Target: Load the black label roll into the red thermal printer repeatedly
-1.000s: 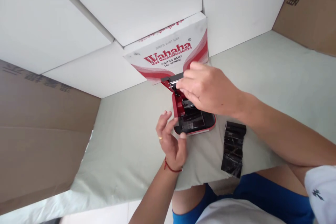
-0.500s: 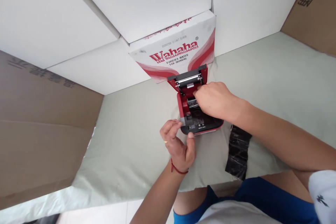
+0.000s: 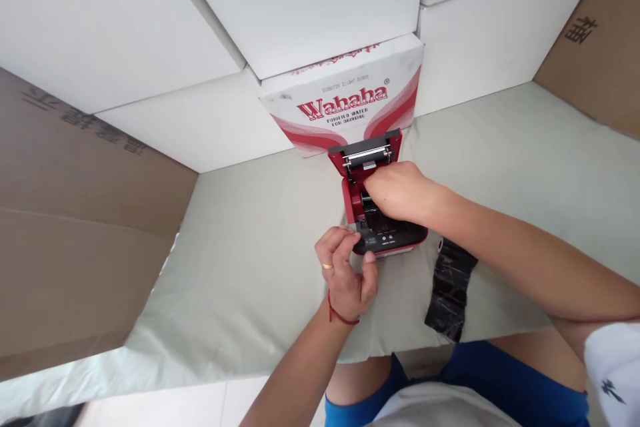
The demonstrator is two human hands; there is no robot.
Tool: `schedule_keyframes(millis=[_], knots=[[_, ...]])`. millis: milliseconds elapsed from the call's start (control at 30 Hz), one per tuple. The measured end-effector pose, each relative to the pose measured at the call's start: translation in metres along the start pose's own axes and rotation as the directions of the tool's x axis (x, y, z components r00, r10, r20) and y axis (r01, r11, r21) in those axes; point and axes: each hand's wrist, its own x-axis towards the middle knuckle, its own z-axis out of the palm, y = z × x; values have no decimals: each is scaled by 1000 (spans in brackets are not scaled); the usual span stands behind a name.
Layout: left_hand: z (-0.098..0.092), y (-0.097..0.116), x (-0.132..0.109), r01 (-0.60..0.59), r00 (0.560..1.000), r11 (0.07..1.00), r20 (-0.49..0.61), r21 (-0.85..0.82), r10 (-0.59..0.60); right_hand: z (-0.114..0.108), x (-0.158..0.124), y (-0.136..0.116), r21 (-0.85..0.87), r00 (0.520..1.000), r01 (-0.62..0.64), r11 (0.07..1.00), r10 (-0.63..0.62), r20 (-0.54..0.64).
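Note:
A red and black label printer [image 3: 393, 240] rests on the cloth with its lid [image 3: 367, 153] raised, showing a metal rod and dark roller. Inside its bay part of a shiny black ribbon roll [image 3: 367, 203] shows. My right hand [image 3: 400, 190] reaches into the bay from the right, closed over the roll's right end; its fingertips are hidden. At the printer's front left corner my left hand [image 3: 346, 273] is closed round the edge, fingertips on top and thumb at the front. Beside the printer, to the right, lies a crumpled strip of black ribbon [image 3: 450, 290].
Behind the printer stands a white and red Wahaha water carton [image 3: 345, 110], among large white boxes [image 3: 300, 7]. Brown cardboard stands at left [image 3: 90, 233] and right [image 3: 600, 60]. A pale green cloth [image 3: 240, 260] covers the table, whose front edge is near my legs.
My left hand has closed in on the printer's front left corner. My right hand has shifted slightly left and deeper into the bay. The whole view has moved a little.

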Motion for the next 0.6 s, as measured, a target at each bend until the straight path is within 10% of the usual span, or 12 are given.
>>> schedule_keyframes(millis=[367,467,600], knots=[[2,-3,-1,15,1000,1000,-3,-20,-15,-16,-65,10,353,982,-66,933,123,-140],[3,-2,0,12,1000,999,-27,-41,-14,-15,-110,44,604,940,-87,792,266,-212],[3,-1,1,12,999,999,-33,-48,-14,15,-150,108,491,920,-318,811,390,-49]])
